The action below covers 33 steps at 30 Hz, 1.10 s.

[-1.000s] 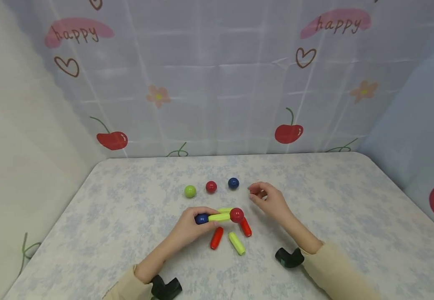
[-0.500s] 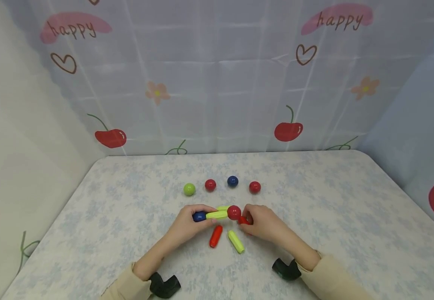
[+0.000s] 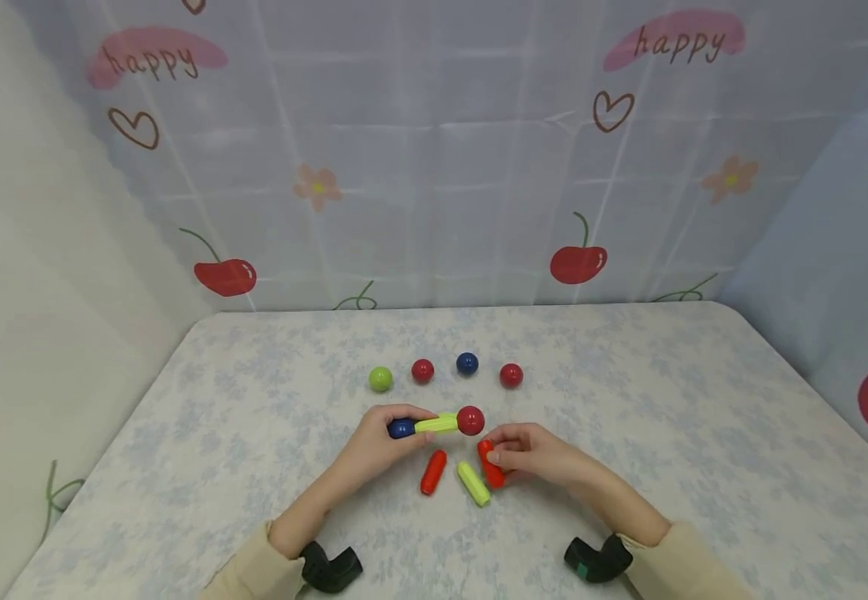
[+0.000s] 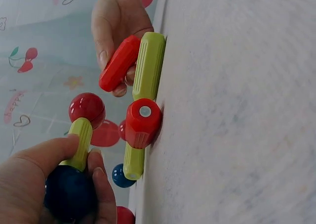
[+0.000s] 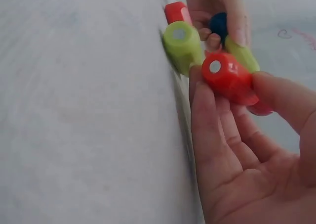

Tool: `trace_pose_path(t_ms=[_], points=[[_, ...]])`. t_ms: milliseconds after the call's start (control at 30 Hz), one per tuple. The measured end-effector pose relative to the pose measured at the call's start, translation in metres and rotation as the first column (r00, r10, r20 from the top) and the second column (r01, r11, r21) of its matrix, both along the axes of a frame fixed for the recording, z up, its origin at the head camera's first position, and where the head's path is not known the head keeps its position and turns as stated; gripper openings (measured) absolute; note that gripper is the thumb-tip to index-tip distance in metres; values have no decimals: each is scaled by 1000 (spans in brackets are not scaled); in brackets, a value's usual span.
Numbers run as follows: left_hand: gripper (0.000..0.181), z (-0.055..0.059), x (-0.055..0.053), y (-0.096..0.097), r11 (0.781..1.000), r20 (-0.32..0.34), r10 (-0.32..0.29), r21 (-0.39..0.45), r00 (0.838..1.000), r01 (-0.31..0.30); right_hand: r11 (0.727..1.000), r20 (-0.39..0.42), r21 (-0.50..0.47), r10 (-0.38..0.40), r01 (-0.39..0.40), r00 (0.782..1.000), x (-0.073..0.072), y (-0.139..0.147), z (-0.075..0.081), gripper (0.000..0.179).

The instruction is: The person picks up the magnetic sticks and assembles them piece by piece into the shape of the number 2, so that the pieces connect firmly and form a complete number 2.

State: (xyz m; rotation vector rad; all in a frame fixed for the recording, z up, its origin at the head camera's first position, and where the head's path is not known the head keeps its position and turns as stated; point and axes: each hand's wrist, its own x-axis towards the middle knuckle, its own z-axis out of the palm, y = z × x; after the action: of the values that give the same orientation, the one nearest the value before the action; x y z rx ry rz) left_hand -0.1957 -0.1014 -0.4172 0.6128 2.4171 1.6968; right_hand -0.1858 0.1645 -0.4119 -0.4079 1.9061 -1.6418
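My left hand point(image 3: 383, 440) holds a joined piece: a dark blue ball point(image 4: 71, 194), a yellow-green magnetic rod point(image 4: 81, 135) and a red ball point(image 3: 471, 421) at its right end. My right hand point(image 3: 535, 452) pinches a red magnetic rod point(image 3: 490, 464) between thumb and fingers; a silvery magnet disc shows in its end in the right wrist view. Between the hands, on the table, lie another red rod point(image 3: 433, 472) and a yellow-green rod point(image 3: 473, 483). One more yellow-green rod point(image 4: 134, 162) rests on the table, mostly hidden behind the held piece in the head view.
Farther back on the table point(image 3: 629, 375) stands a loose row of balls: green point(image 3: 381, 379), red point(image 3: 422, 371), blue point(image 3: 467, 364) and red point(image 3: 511, 375). A patterned curtain point(image 3: 434, 167) hangs behind the table. Dark wrist devices point(image 3: 331, 568) sit by both sleeves.
My right hand left the rightmost red ball, came down toward the front and took hold of the red rod, shifting it slightly. My left hand keeps its piece nearly in place.
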Motion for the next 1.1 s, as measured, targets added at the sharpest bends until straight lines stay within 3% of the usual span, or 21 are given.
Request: trace_pose_path(t_ms=[133, 300, 633, 800, 933, 1100], points=[[22, 1, -2, 2, 1000, 13, -17, -17, 1000, 17, 993, 97, -114, 36, -25, 995, -1, 2, -6, 35], [21, 7, -5, 3, 998, 17, -45, -36, 999, 46, 978, 137, -205, 62, -33, 989, -4, 1, -10, 40], [19, 3, -17, 8, 996, 10, -57, -69, 998, 58, 962, 205, -273, 24, 33, 978, -4, 3, -10, 47], [18, 5, -25, 15, 990, 16, -103, -100, 995, 104, 957, 228, -258, -75, 134, 971, -2, 2, -8, 57], [23, 6, -35, 22, 981, -5, -150, -127, 989, 148, 942, 247, -231, -183, 241, 952, -2, -1, -6, 59], [34, 8, -44, 23, 983, -52, -140, -129, 989, 133, 925, 288, -226, -237, 306, 928, -10, -7, -3, 60]])
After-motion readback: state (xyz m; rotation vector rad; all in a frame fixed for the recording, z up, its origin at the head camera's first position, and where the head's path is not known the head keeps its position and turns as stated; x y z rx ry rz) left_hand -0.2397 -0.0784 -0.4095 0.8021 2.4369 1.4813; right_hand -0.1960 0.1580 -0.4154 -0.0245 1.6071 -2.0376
